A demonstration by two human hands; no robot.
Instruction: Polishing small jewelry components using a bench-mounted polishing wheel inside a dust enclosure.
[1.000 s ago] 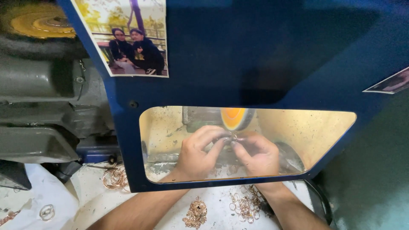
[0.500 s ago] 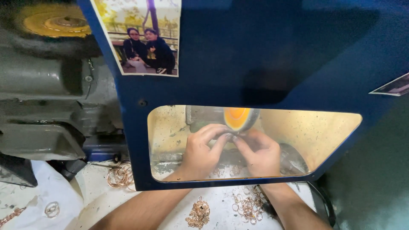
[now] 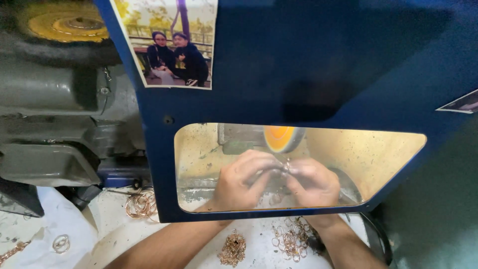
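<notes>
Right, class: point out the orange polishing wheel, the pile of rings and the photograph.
orange polishing wheel (image 3: 280, 138), head view, its lit front face.
pile of rings (image 3: 290, 241), head view, middle of the heap.
photograph (image 3: 172, 42), head view, its centre.

This is a jewellery polishing workshop. A blue metal guard (image 3: 323, 65) with a clear window (image 3: 378, 154) stands directly above the hands, and behind that window, just above the fingertips, spins an orange buffing wheel (image 3: 281, 138) inside a dust-stained chamber. To the left of the left hand (image 3: 244, 180) sits a grey motor housing (image 3: 55, 119) with a second, yellow wheel (image 3: 64, 22) at its top. Below the hands, on the white bench (image 3: 259, 239), lie heaps of rose-gold rings (image 3: 291, 241), a tangle of chain (image 3: 232, 249) and bangles (image 3: 142, 204). A photograph (image 3: 172, 42) is stuck to the guard, above and left of the hands.
</notes>
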